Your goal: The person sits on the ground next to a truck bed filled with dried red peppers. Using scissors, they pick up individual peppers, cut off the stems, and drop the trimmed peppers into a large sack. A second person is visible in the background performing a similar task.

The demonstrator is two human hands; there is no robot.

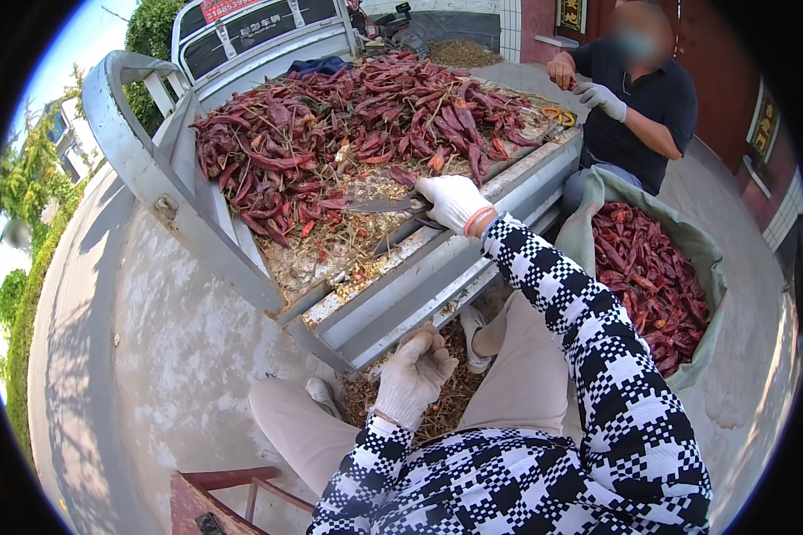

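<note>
My right hand point(454, 202), in a white knit glove, is closed around dark-handled scissors point(383, 204) at the tailgate edge. Their blades point left, low over the truck bed. A dried red chili pepper point(403, 176) lies at the fingertips; whether they touch it is unclear. My left hand point(415, 374), in a stained white glove, hovers above a heap of stems point(450, 408) between my legs. Its fingers are curled in, and nothing shows in them. Beyond my right hand, a large pile of dried red chili peppers point(348, 114) covers much of the truck bed.
A green woven sack point(579, 231) full of red chilies point(649, 287) stands at my right. Behind it a person point(649, 107) handles something small. Orange-handled scissors point(559, 116) lie on the bed's far corner. A metal side rail point(174, 200) rises at left; a reddish wooden frame point(207, 501) is lower left.
</note>
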